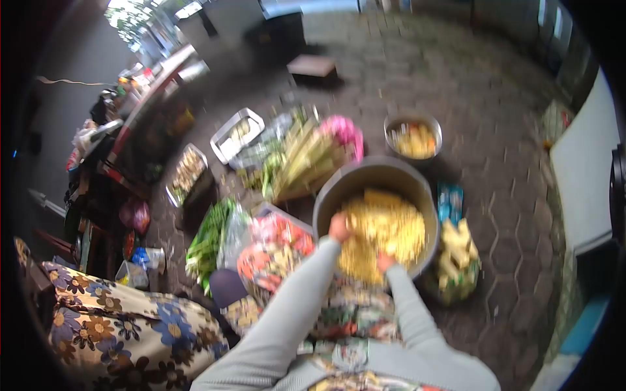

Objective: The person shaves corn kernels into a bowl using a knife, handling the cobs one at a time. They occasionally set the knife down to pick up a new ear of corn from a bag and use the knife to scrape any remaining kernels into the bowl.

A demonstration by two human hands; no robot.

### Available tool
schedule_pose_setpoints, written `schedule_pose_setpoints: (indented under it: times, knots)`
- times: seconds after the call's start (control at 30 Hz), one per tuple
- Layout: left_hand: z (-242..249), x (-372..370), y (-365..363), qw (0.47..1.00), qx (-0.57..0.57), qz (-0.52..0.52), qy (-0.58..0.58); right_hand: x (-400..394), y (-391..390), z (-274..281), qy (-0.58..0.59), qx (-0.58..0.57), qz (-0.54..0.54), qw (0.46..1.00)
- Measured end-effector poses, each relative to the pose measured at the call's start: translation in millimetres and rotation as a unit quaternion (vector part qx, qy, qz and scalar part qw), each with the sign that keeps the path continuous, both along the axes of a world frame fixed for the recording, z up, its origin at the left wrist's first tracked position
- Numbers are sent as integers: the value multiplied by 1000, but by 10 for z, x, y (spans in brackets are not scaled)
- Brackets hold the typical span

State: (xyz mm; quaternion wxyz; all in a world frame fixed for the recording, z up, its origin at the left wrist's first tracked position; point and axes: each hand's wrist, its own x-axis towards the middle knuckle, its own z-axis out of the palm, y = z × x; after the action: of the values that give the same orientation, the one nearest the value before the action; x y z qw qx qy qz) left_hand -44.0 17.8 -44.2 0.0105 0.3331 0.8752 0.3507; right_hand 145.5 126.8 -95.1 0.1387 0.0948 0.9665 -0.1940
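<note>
A large, deep grey pot (323, 207) stands in front of me, partly filled with yellow pieces (407, 228) that look like cut corn. Both my hands are inside it. My left hand (339, 227) is at the pot's left side, touching or just over the yellow pieces; its fingers look curled, but blur hides what they hold. Nearer to me, my right hand (385, 262) reaches in over the front rim, its fingers smeared and partly sunk among the pieces. Between the hands lies a darker golden patch, too blurred to name.
Right of the pot sit a bag of pale yellow cobs (456, 257) and a blue packet (450, 201). Behind are a metal bowl (412, 138), leafy husks (303, 156) and trays (237, 135). Green vegetables (214, 234) and a bag of red pieces (277, 244) lie left, beside a person's floral clothing (130, 319).
</note>
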Motion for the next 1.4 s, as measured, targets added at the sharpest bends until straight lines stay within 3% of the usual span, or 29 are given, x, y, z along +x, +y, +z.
schedule_pose_setpoints:
  times: [0.03, 0.07, 0.1, 0.13, 0.27, 0.33, 0.47, 0.53, 0.7, 0.8, 0.9, 0.93, 0.97, 1.03, 1.1, 1.17, 1.23, 1.27, 1.3, 1.33, 1.4]
  knots:
    - [232, 3, -6, 993, -61, -72, -70, -24, 16, 23, -60, -140, -143, 978]
    - [381, 36, -5, 987, -79, -126, -58, 14, 0, 443, -40, -177, -201, 963]
    - [360, 81, 4, 991, -88, -86, -46, 64, 8, 612, 2, -196, -211, 958]
    - [325, 47, -1, 989, -77, -93, -87, 139, -12, 570, 0, -203, -223, 953]
    - [271, 56, 42, 989, -20, -138, -57, 83, -43, 447, -40, -204, -264, 942]
    - [316, 33, 24, 986, -31, -160, -28, 69, -109, 680, -31, -229, -288, 929]
    - [479, -14, 73, 978, -102, -172, -62, 26, -92, 755, -71, -239, -255, 934]
    - [541, -24, 61, 974, -129, -129, -130, 21, -91, 764, -81, -240, -254, 933]
    - [528, -94, 75, 977, -161, -49, -134, 44, -51, 593, -72, -263, -252, 928]
    - [435, -168, 61, 942, -182, 33, -281, 50, -32, 546, -83, -267, -245, 928]
    - [417, -175, 63, 955, -173, -27, -240, 29, 34, 693, -96, -277, -239, 926]
    - [463, -170, 52, 978, -151, -120, -73, 11, 49, 721, -105, -278, -236, 925]
    - [495, -165, 45, 978, -154, -117, -76, 2, 36, 735, -116, -281, -233, 924]
    - [577, -185, 110, 961, -136, -144, -193, -30, 29, 733, -127, -290, -230, 920]
    - [661, -207, 166, 951, -189, -121, -213, -40, 31, 705, -122, -288, -222, 924]
    - [544, -251, 113, 956, -154, -133, -212, -61, 52, 618, -97, -294, -217, 926]
    - [348, -296, 67, 965, -41, -158, -207, -40, 90, 637, -67, -330, -211, 918]
    - [492, -279, 101, 970, -85, -189, -124, -21, 85, 620, -32, -338, -250, 907]
    - [583, -249, 124, 961, -131, -163, -183, -1, 76, 528, 0, -310, -267, 913]
    - [550, -235, 121, 960, -103, -142, -219, -5, 119, 546, 4, -303, -268, 914]
    - [578, -225, 126, 957, -119, -118, -235, 2, 178, 638, -9, -279, -282, 918]
